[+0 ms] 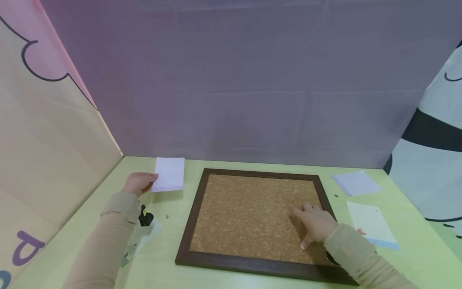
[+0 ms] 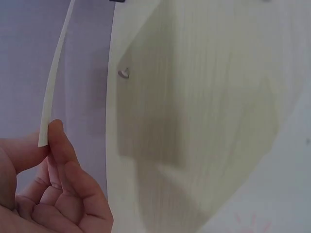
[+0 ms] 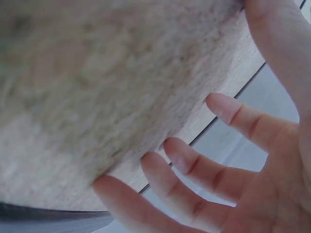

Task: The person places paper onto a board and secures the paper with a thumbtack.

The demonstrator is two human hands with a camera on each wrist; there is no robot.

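My left hand (image 1: 138, 182) pinches the left edge of a white sheet of note paper (image 1: 169, 173) between thumb and finger, above the table's back left. In the left wrist view the note paper (image 2: 53, 77) is seen nearly edge-on, and its shadow falls on the table. A corkboard (image 1: 252, 216) with a dark brown frame lies flat in the middle. On its right part my right hand (image 1: 317, 222) rests with fingers spread. In the right wrist view the fingertips (image 3: 112, 187) touch the cork, and nothing is held.
To the right of the board lie a plain note sheet (image 1: 356, 183) and a printed sheet with a blue strip (image 1: 373, 222). Another printed sheet (image 1: 142, 239) is partly hidden under my left forearm. A small pin-like piece (image 2: 124, 73) lies on the table. A purple-grey cloth (image 1: 245, 88) hangs behind.
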